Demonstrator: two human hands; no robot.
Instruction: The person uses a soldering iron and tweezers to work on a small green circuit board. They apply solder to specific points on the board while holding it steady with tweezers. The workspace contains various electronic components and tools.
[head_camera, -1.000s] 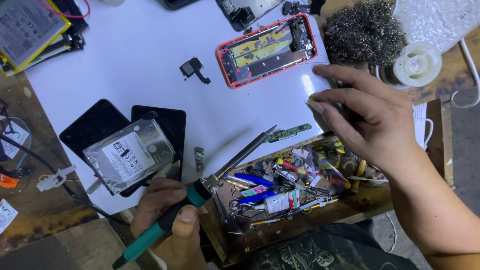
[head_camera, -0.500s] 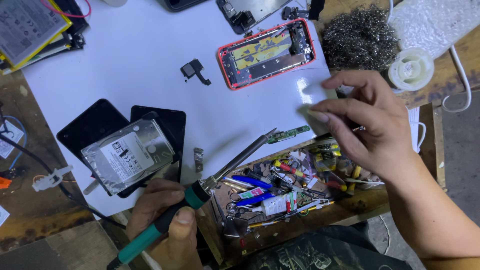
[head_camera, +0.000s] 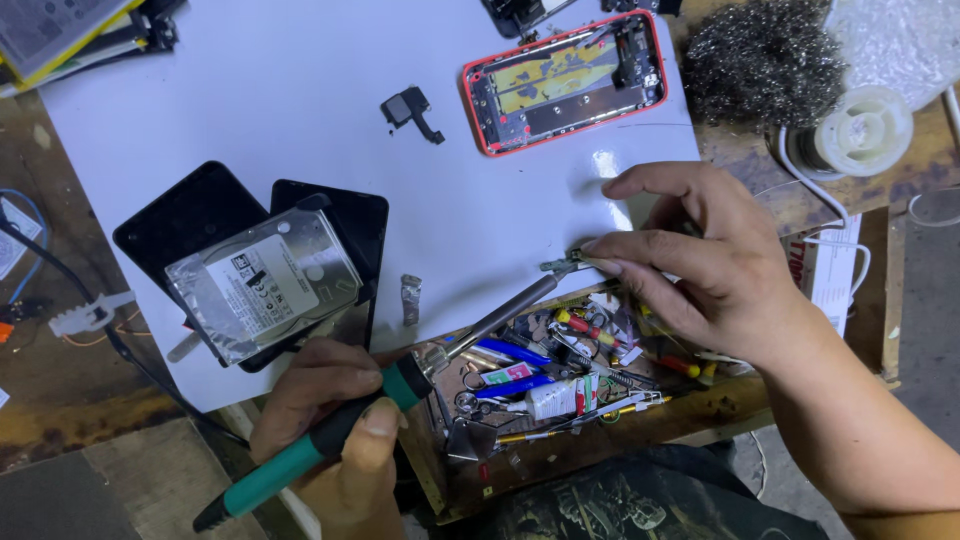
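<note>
My left hand (head_camera: 325, 420) grips a green-handled soldering iron (head_camera: 400, 385), its metal tip reaching up and right to a small green circuit strip (head_camera: 563, 264) at the edge of the white sheet (head_camera: 280, 110). My right hand (head_camera: 700, 260) pinches that strip with thumb and forefinger, just above the open drawer. An opened red phone shell (head_camera: 565, 82) lies further back on the sheet.
A silver hard drive (head_camera: 262, 283) rests on two black phone panels (head_camera: 175, 220). A small black part (head_camera: 409, 110) and a small metal piece (head_camera: 410, 299) lie on the sheet. A drawer (head_camera: 550, 385) holds several small tools. Steel wool (head_camera: 765, 60) and a solder spool (head_camera: 862, 130) sit at right.
My right hand has come down and left from beside the phone shell to the circuit strip and taken hold of it. The iron's tip stays near the strip.
</note>
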